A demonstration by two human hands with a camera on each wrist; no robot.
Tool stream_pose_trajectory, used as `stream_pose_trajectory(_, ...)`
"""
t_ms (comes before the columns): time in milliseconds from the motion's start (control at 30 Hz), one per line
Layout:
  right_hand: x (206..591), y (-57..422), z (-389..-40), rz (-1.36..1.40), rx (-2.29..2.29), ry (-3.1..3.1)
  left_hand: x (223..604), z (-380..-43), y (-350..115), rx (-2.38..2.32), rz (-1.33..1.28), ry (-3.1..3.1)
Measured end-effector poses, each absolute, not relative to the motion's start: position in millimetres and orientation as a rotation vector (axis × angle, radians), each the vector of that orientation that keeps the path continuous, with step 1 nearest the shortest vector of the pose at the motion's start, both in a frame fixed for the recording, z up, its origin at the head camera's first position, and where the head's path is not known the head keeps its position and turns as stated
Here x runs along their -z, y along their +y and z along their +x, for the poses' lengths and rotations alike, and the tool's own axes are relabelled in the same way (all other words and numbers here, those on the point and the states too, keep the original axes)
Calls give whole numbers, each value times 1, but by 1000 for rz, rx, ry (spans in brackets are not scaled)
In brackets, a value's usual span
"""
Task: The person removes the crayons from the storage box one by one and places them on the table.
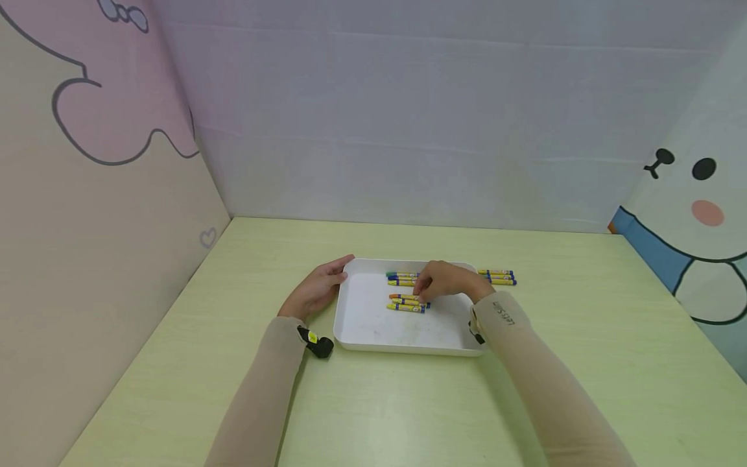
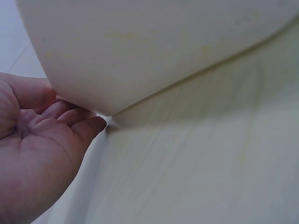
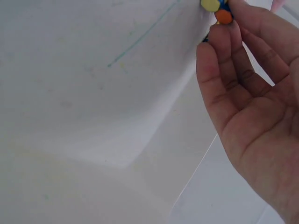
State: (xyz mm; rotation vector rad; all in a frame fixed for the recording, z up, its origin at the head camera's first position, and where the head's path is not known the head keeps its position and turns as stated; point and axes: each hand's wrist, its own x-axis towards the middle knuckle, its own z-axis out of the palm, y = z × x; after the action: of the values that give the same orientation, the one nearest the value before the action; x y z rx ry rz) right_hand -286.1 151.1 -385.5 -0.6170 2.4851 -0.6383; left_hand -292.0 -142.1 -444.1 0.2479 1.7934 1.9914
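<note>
As right hand point(image 1: 446, 279) pinches orange crayon point(image 3: 224, 17), sleeve point(image 1: 513, 327) reads "Let's Slim"

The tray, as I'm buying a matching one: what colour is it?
White; the tray shows best in the head view.

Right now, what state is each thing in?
Tray: on table, stained inside
Left hand: gripping tray's left side
Right hand: pinching front crayons
Front crayons: lying in tray
Back crayons: lying in tray, partly hidden
Right crayons: lying outside tray
</note>
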Motion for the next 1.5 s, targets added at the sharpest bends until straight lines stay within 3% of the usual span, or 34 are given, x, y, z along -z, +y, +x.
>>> stream_pose_trajectory(1500, 357, 176, -284, -687, 640, 2553, 441, -292, -142, -1979, 247, 1781)
